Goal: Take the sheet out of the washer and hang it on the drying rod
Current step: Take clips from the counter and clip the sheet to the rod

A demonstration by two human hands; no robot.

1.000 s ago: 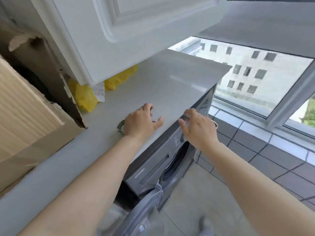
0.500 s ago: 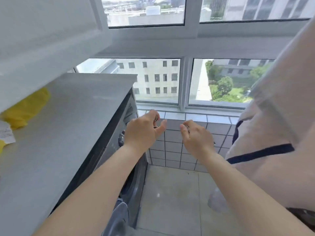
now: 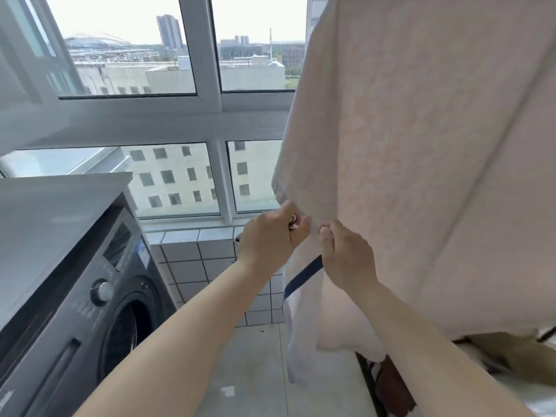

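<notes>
Sheet (image 3: 421, 145) hangs vertically at right, long axis up-down, top out of frame; pale pink, w/ a navy stripe near the lower edge. Both hands pinch its left edge: left hand (image 3: 270, 239) & right hand (image 3: 346, 254) close together. Washer (image 3: 99, 296) sits lower left, under the worktop (image 3: 45, 212).
</notes>
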